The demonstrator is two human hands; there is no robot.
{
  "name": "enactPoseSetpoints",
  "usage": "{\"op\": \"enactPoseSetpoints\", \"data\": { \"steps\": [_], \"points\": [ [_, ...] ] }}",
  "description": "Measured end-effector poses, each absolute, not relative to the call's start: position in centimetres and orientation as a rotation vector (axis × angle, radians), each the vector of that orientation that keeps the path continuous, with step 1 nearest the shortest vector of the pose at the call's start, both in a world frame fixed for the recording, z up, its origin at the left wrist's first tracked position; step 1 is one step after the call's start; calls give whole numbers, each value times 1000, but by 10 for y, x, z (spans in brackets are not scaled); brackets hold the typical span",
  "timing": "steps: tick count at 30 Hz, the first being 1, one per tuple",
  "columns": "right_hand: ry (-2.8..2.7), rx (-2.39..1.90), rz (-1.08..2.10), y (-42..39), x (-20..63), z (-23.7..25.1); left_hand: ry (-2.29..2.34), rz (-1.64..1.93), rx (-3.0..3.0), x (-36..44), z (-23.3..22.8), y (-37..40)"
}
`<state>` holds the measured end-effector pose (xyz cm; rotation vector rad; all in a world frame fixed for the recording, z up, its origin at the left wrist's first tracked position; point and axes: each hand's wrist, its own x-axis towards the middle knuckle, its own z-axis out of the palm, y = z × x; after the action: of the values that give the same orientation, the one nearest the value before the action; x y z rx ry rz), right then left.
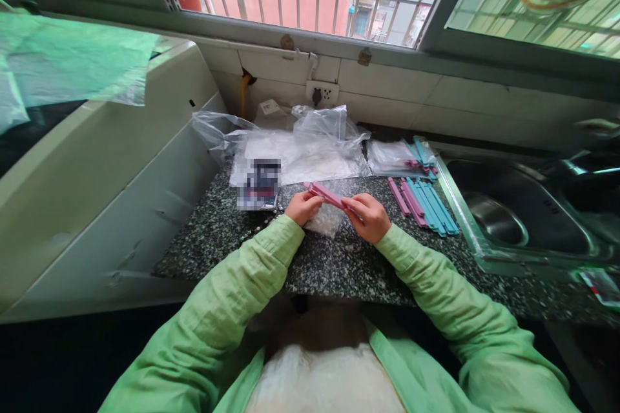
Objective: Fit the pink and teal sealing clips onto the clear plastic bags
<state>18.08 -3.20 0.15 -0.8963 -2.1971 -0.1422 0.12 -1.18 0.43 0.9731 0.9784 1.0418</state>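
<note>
Two hands at a speckled stone counter: my left hand and right hand both pinch a pink sealing clip, fingers closed on it, just above a small clear bag. Its long axis runs from far left down to near right, the free end pointing far left toward the pile of plastic bags. As I judge it, a loose pinch could let the clip slip, or the thin bag could slide out and bunch unevenly. Spare pink and blue clips lie right, beside the sink.
</note>
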Motion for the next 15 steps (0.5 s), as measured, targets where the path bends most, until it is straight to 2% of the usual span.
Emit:
{"op": "enactPoseSetpoints", "data": {
  "steps": [15],
  "points": [
    [-2237, -892, -178, -31, 181, 1, 996, 1025, 1020, 0, 11, -14]
  ]
}}
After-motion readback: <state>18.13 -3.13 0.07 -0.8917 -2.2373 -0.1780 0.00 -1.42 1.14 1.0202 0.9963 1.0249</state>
